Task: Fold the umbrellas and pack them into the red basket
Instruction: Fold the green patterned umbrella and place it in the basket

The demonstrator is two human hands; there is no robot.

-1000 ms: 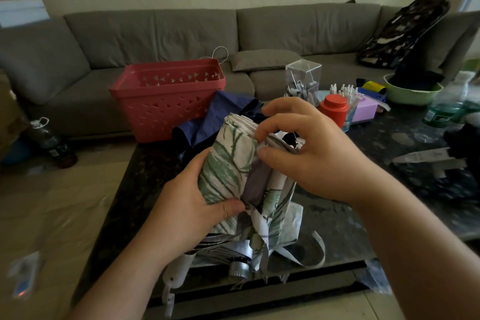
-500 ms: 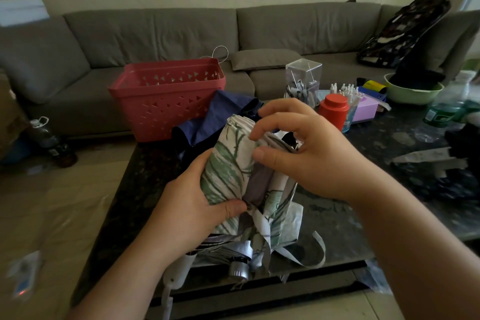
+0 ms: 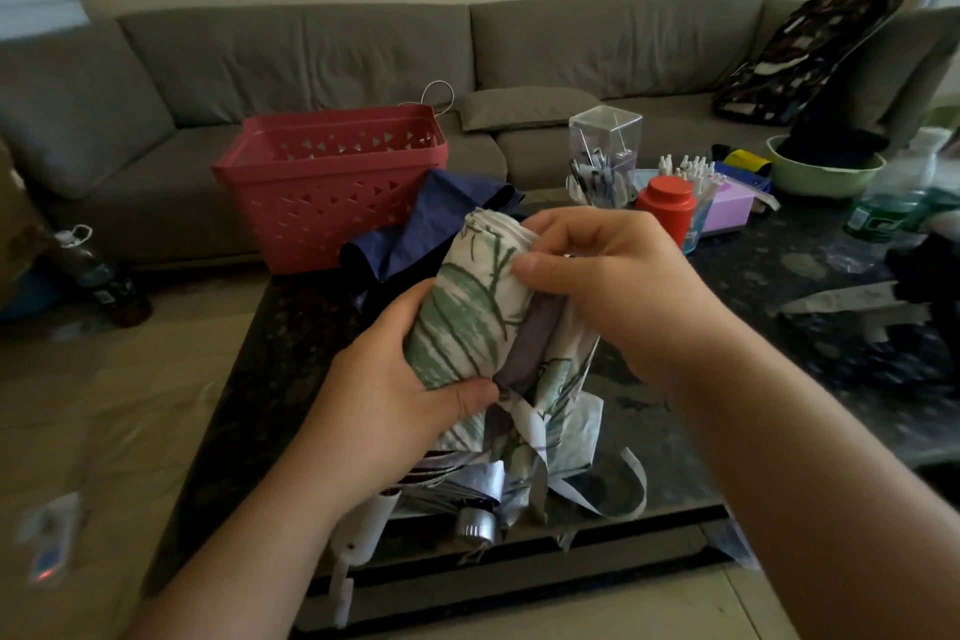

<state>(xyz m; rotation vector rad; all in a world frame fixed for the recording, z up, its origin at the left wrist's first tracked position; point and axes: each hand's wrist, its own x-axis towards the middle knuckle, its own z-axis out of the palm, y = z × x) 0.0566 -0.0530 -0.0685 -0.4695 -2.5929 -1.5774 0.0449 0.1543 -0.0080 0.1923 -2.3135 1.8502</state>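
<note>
A white umbrella with green leaf print (image 3: 467,322) is bunched into a roll above the dark table. My left hand (image 3: 384,395) grips the roll from the left, thumb across its lower part. My right hand (image 3: 618,296) pinches the folds at its upper right. Its white handle (image 3: 363,525) and a silver cap (image 3: 475,525) hang below, with a loose strap (image 3: 628,489) trailing right. A dark blue umbrella (image 3: 441,229) lies behind it on the table. The red basket (image 3: 327,187) stands at the table's far left corner; nothing shows inside it.
The dark stone table (image 3: 270,369) carries a clear pen holder (image 3: 605,156), a red-lidded jar (image 3: 665,203), a pink box (image 3: 727,208), a green bowl (image 3: 826,172) and a plastic bottle (image 3: 893,203). A grey sofa (image 3: 311,52) runs behind. A bottle (image 3: 98,276) stands on the floor at left.
My right hand's fingers have shifted slightly along the top folds of the leaf-print umbrella. My left hand keeps the same grip.
</note>
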